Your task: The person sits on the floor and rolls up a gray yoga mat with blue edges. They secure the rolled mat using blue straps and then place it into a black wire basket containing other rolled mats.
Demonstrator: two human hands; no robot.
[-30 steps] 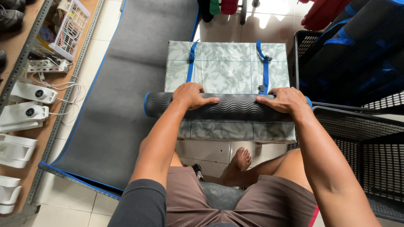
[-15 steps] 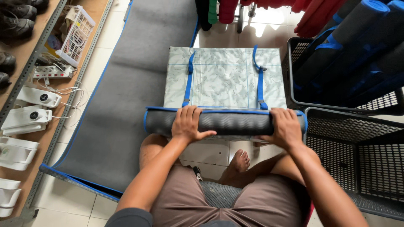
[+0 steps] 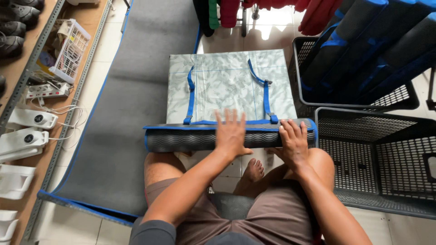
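Along the left edge of the room stands a wooden shelf [image 3: 18,72] with metal uprights; it carries dark shoes at the far end, a white wire basket [image 3: 68,50], a white power strip [image 3: 47,90] with trailing cords, and several white plastic devices [image 3: 27,120] nearer by; beside the shelf a long grey mat [image 3: 122,100] with blue edging lies flat on the tiled floor, running from near to far; just right of that, in front of the seated person, lies the rolled mat [image 3: 190,139], dark grey with a wavy ribbed surface and blue trim; its long axis runs left to right, one end pointing toward the grey mat and the other toward the baskets; it rests just above the person's knees, and the unrolled remainder, a pale marbled sheet [image 3: 227,84] with two blue straps [image 3: 188,97], stretches away on the far side; the left hand [image 3: 232,136] lies flat on the middle of the roll, fingers spread and pointing away, palm pressed down; the right hand [image 3: 293,141] rests on the roll's right end, fingers slightly spread and curved over the top; a bare foot [image 3: 252,172] shows on the tiles beneath the roll; at the right stand two black wire baskets, the far one [image 3: 354,102] stacked with rolled dark mats bound in blue, the near one [image 3: 377,159] showing only its mesh; red and green cloth [image 3: 227,11] hangs along the far edge.
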